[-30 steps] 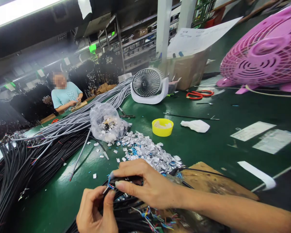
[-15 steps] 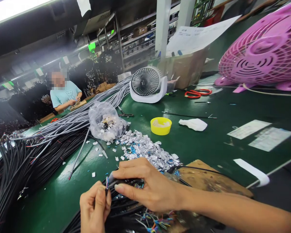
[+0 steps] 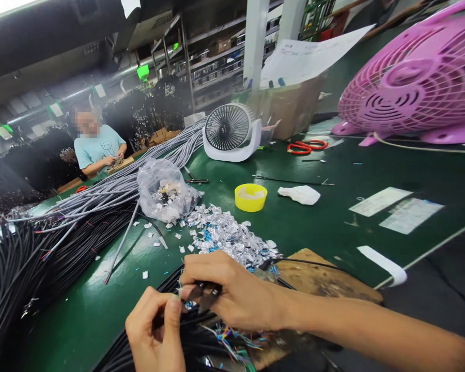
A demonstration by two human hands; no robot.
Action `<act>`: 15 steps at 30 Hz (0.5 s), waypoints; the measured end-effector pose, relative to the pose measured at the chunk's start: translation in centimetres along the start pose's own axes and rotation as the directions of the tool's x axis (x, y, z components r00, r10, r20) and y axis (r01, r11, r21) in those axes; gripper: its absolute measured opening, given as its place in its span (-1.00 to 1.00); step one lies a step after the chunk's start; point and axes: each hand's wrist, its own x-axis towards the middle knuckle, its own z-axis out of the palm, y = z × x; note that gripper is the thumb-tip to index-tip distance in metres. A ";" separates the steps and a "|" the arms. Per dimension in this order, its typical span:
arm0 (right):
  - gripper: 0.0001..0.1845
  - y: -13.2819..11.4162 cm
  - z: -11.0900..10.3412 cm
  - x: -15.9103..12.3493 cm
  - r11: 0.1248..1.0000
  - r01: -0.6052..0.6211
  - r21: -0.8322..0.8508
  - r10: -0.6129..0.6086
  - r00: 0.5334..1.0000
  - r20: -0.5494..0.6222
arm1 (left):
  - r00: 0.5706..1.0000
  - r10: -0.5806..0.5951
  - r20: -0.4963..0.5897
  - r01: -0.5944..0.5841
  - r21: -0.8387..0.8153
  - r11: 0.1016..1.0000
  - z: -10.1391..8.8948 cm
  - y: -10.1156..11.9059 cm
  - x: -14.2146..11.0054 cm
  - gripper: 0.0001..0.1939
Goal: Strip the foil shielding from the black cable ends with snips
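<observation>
My left hand (image 3: 155, 328) is closed, thumb and forefinger pinching the end of a cable, now mostly hidden by the fingers. Right beside it, my right hand (image 3: 232, 294) is closed around a dark, flat, blade-like tool (image 3: 201, 295), whose kind I cannot make out. The fingertips of both hands nearly meet. Below them lie black cables (image 3: 194, 338) with a bunch of multicoloured wire ends (image 3: 232, 341). Just beyond my hands is a heap of silver foil scraps (image 3: 232, 235) mixed with blue bits.
A clear plastic bag (image 3: 155, 181) of scraps and a yellow dish (image 3: 250, 198) stand beyond the heap. Grey cables (image 3: 112, 191) and black cables (image 3: 77, 253) cover the left. Behind are a small fan (image 3: 228, 129), red-handled scissors (image 3: 307, 147) and a pink fan (image 3: 406, 88). A co-worker (image 3: 98, 147) sits far left.
Coloured wires showed at the cable end in my left hand; now the fingers cover them. My right hand's fingers have curled in, and the dark tool shows between them. The view has shifted slightly.
</observation>
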 end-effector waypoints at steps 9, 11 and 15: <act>-0.73 0.4 0.1 1.0 0.885 -0.237 0.401 0.164 0.964 0.209 | 0.994 0.029 0.108 -0.020 -0.083 0.996 -0.4 -0.1 0.4 -0.75; -0.78 0.2 0.2 0.8 0.985 -0.078 0.156 0.066 0.994 0.086 | 0.996 0.039 0.080 -0.033 -0.084 0.996 -0.3 -0.3 0.3 -0.76; -0.85 0.1 -0.1 0.4 0.945 0.131 -0.299 -0.166 0.982 -0.095 | 0.999 0.029 0.024 -0.028 -0.062 0.998 -0.1 -0.5 0.0 -0.79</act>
